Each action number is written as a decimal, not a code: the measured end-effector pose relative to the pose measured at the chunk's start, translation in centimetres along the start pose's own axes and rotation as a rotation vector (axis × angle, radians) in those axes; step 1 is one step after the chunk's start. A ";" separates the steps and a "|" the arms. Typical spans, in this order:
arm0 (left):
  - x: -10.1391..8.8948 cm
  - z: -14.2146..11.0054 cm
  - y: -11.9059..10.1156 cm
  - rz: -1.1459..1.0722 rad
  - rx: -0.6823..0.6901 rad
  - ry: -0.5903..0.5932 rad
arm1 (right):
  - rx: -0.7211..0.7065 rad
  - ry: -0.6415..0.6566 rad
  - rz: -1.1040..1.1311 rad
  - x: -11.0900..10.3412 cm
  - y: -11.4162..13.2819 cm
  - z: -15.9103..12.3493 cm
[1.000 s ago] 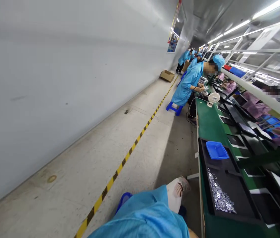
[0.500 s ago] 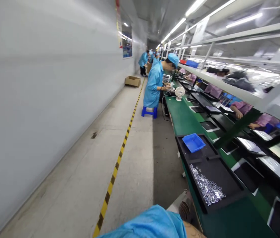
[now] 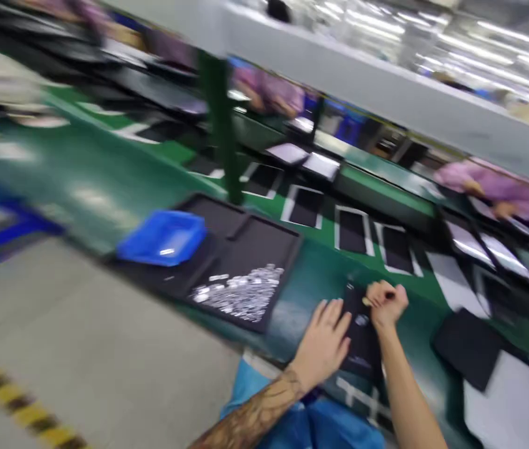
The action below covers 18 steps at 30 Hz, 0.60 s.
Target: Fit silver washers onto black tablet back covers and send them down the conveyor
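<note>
A black flat panel (image 3: 362,333) lies on the green workbench (image 3: 292,324), to the right of the black tray (image 3: 255,246). The left hand (image 3: 323,343) touches the panel's side, and its fingers (image 3: 334,321) are spread open, not clenched. The right hand (image 3: 386,302) is at the panel's upper end with fingers (image 3: 377,290) curled; because of blur, I cannot tell if they grasp something. The tray holds a pile of small metal washers (image 3: 239,294) and, at its left end, a blue plastic bin (image 3: 161,237). Beyond the tray, a co-worker's pink sleeve (image 3: 496,190) is seen across the bench.
</note>
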<state>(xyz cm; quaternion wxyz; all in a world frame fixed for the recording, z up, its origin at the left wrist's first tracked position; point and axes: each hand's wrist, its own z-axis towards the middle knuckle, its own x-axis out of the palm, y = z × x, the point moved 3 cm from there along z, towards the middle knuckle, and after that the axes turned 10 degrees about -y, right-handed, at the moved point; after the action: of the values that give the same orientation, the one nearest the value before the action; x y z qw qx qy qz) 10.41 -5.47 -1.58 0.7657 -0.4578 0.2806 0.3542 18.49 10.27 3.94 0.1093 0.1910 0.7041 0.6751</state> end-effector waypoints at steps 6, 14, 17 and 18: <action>0.8 -1.6 1.9 0.027 0.070 0.064 | -0.029 0.376 0.174 -4.4 -1.6 4.8; 0.2 -1.2 1.0 0.108 0.024 0.099 | -0.026 0.604 0.233 0.8 -2.1 4.1; 0.2 -1.1 1.1 0.092 0.008 0.113 | -0.008 0.670 0.239 1.0 -2.8 3.9; 0.1 -1.1 1.1 0.086 0.008 0.116 | -0.001 0.685 0.231 1.1 -3.1 3.9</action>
<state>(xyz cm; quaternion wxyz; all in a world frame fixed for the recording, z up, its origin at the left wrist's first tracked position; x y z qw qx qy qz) 9.47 -6.04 -2.65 0.7340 -0.4620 0.3453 0.3586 18.77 14.19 0.76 -0.2101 0.0322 0.6734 0.7080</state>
